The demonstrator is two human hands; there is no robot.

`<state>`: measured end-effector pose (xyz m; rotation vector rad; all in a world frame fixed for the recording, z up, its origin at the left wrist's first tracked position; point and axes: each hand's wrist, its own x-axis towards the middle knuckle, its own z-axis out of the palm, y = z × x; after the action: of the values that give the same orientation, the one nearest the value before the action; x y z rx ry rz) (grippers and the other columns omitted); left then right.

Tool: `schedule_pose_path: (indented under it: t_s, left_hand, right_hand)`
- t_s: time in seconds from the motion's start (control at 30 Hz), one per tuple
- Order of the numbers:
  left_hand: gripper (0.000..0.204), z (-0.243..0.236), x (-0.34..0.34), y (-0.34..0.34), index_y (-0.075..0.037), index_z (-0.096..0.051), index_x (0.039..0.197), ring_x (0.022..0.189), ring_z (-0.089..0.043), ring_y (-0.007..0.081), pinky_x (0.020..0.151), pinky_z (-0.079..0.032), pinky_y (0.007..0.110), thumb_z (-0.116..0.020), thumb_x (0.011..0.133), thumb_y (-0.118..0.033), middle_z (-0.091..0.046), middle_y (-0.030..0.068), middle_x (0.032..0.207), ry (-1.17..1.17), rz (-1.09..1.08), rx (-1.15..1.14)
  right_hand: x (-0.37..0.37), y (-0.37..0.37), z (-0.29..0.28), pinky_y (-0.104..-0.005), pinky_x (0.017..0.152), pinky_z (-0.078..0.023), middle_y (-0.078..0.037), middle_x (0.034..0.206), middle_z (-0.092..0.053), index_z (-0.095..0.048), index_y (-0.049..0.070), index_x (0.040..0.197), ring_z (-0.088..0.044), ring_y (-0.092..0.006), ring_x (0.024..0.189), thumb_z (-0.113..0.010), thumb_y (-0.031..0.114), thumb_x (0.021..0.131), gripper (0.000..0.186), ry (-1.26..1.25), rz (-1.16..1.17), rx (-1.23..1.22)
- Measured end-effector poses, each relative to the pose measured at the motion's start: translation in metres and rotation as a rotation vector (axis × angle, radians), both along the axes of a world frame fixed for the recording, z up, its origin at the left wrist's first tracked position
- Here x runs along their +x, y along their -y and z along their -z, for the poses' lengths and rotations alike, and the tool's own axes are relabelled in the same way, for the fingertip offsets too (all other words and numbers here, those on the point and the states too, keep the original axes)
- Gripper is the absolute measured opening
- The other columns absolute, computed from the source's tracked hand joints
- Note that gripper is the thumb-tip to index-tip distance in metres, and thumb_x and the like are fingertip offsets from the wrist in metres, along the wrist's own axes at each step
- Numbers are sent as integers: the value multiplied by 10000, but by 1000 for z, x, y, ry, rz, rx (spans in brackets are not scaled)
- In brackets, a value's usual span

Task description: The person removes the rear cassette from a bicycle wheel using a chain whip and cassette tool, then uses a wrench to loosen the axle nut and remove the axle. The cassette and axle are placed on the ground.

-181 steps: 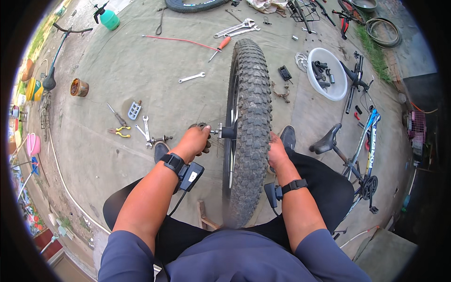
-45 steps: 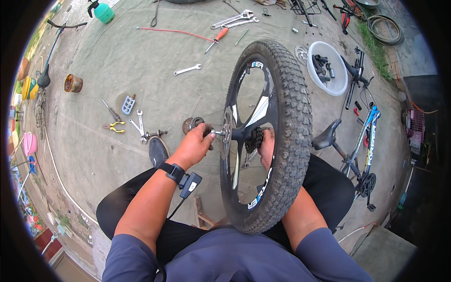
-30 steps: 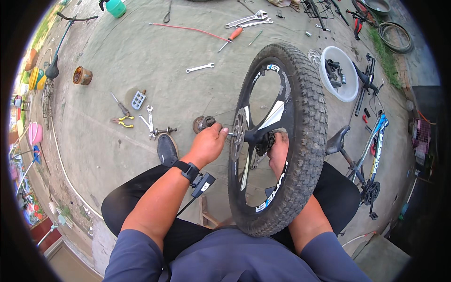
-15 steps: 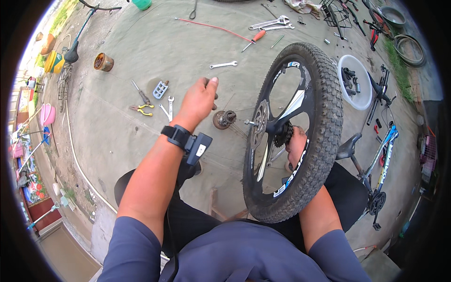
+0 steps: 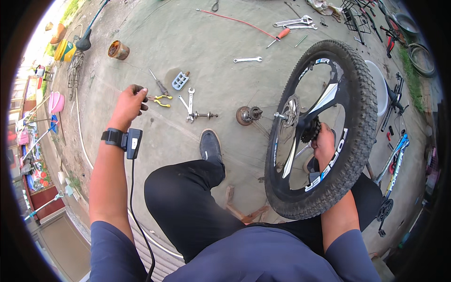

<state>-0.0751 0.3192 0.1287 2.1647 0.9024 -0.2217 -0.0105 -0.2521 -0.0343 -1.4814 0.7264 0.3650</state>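
Now reaching left hand (image 5: 128, 105), fingers curled and empty, out beside yellow-handled pliers (image 5: 159, 99), away from bicycle wheel (image 5: 324, 127); right hand (image 5: 323, 146) gripping its hub.

One knobby bicycle wheel (image 5: 324, 127), four wrenches (image 5: 247, 59), one yellow-handled pliers (image 5: 161, 100), two screwdrivers (image 5: 159, 84).

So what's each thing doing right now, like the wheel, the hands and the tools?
Bike wheel: upright, tilted, off its bike.
Right hand: gripping the wheel's hub.
Left hand: stretched out over the ground, fingers curled.
Yellow-handled pliers: lying flat, untouched.
Wrenches: lying flat.
Blue bike frame: lying down.
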Motion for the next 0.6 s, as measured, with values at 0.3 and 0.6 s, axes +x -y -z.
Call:
schedule_pose_path:
  t_s: [0.3,0.6]
  left_hand:
    - [337,225,-28,0,14,-642,1143,941,-713,379,862,-549,465,-677,939,-251,-725,241,1025,-278,399,221]
    - [440,317,26,0,60,-564,1228,1126,-652,427,970,-526,486,-719,904,-193,-658,306,1208,-317,385,232]
  right_hand:
    - [-4,17,-1,-239,390,-309,37,718,-600,-628,175,985,-534,-98,511,-514,420,1041,276,-151,147,-41]
    - [-17,33,10,-474,986,-558,-127,1238,-706,-638,18,1287,-691,-296,1104,-463,352,1040,451,-84,211,210]
